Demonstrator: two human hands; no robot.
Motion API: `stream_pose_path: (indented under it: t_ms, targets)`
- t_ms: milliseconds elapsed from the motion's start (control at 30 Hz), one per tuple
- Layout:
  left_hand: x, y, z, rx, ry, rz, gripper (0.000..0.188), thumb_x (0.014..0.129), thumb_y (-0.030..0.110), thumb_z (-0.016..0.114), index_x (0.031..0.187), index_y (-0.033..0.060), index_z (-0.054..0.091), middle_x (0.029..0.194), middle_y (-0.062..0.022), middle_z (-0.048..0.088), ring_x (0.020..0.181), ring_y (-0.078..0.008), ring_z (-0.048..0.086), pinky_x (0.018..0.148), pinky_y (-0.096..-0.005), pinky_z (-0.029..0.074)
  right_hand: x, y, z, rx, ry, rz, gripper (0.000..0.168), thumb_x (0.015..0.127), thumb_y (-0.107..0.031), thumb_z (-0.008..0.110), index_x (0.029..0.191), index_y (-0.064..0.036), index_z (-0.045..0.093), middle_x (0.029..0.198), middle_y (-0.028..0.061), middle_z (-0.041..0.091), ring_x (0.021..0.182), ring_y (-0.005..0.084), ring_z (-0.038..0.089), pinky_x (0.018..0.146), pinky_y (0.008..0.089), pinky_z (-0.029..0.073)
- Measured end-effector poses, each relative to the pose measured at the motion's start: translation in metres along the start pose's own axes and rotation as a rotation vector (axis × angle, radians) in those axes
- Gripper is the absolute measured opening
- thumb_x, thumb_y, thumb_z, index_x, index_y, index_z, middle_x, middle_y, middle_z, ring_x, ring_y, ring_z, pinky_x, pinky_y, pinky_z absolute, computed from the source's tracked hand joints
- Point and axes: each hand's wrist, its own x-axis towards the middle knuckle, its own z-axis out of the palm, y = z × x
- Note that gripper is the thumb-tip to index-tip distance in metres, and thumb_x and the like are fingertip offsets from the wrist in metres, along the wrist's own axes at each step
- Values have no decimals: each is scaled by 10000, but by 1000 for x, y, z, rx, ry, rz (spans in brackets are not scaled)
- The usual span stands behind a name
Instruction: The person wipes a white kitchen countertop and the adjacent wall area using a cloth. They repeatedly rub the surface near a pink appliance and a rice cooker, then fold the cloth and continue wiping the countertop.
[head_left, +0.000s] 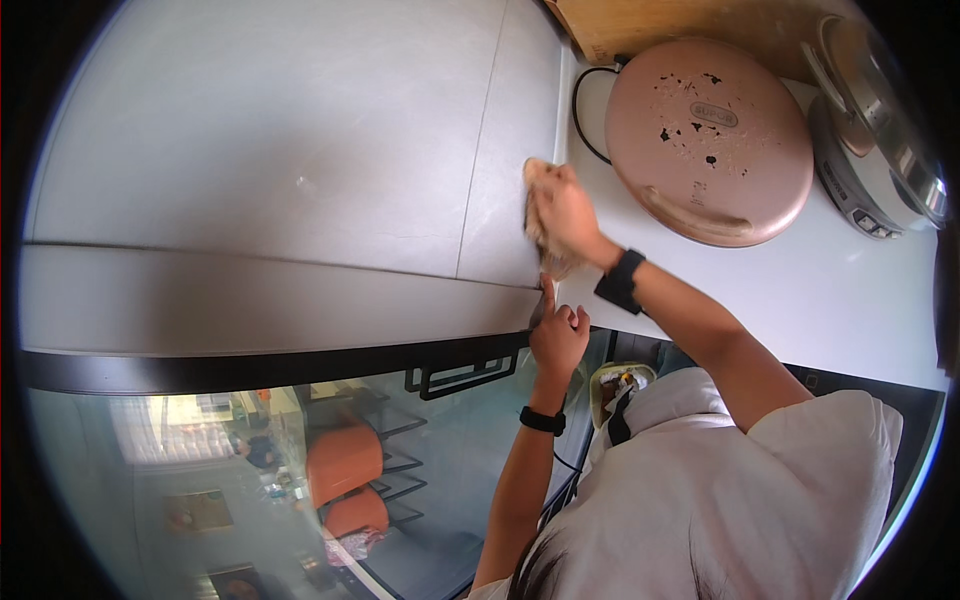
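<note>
My right hand presses a crumpled tan cloth against the grey tiled wall, where the wall meets the white countertop. The cloth's lower end hangs near the wall's outer corner. Just below it, my left hand points its index finger at that corner, the fingertip at or very near the cloth's end. The other left fingers are curled, and no object shows in them. Beyond the right hand, a pink Supor electric griddle with a worn, flaking lid rests closed on the countertop.
A black cord loops beside the griddle. An electric cooker with a tilted transparent lid stands at right; a wooden board is behind. Below are a glass door with a black handle and a bin holding waste.
</note>
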Motion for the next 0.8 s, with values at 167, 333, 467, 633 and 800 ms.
stream_pose_path:
  t_ms: [167, 333, 467, 633, 800]
  targets:
    - [2, 4, -6, -35, -24, -43, 333, 779, 230, 612, 526, 46, 497, 1369, -175, 415, 744, -284, 667, 633, -364, 528, 12, 6, -3, -145, -22, 66, 215, 853, -117, 487, 1017, -84, 623, 996, 163, 543, 852, 343, 583, 765, 406, 492]
    - [5, 6, -7, -82, 22, 0, 341, 766, 207, 634, 502, 60, 476, 1358, -205, 418, 949, -284, 634, 719, -350, 521, 3, -3, -3, -106, -16, -8, 249, 828, -70, 509, 1054, -102, 611, 1017, 153, 533, 854, 333, 584, 746, 399, 497]
    - [5, 5, -8, -74, 18, 9, 333, 762, 207, 635, 505, 58, 486, 1332, -205, 449, 905, -283, 642, 698, -349, 521, 13, 6, -8, -139, -42, 68, 270, 818, -64, 499, 1069, -92, 594, 1029, 165, 523, 859, 340, 585, 746, 405, 503]
    - [3, 2, -6, -99, 20, -19, 323, 752, 203, 643, 510, 45, 499, 1302, -214, 475, 848, -299, 642, 704, -358, 514, -13, -15, -9, -248, -121, -94, 290, 787, -47, 500, 1068, -82, 560, 1062, 171, 503, 867, 359, 586, 738, 418, 517]
    - [4, 0, -5, -85, 76, 73, 330, 754, 200, 641, 509, 37, 491, 1311, -222, 461, 855, -318, 635, 745, -367, 504, 9, -4, -18, -324, -157, -53, 335, 767, -38, 510, 1097, -72, 556, 1059, 171, 498, 926, 348, 573, 765, 400, 512]
